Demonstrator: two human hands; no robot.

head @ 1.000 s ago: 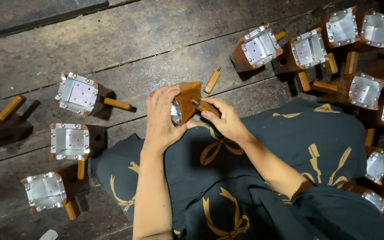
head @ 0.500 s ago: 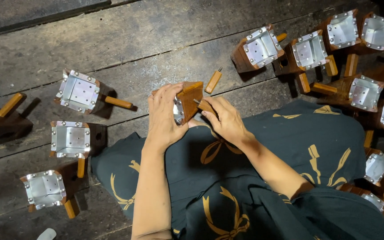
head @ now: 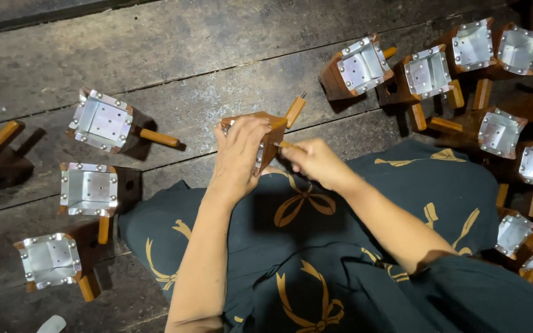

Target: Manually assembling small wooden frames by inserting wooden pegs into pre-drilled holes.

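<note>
Wooden and dark brown, the scoop [head: 271,132] with its metal lining sat gripped in the left hand [head: 239,154], held above the lap over the dark patterned cloth [head: 303,246]. The right hand [head: 317,161] pinched a thin light peg [head: 284,145] against the scoop's side. The main risk, as I judged it, was the peg slipping from so light a pinch and dropping into the cloth's folds or between the floor planks [head: 174,55]. A skewed push might also have split the wood or jabbed the left fingers wrapped close by. Finished scoops [head: 100,121] stood crowded on both sides, near enough for an elbow to knock one over.
</note>
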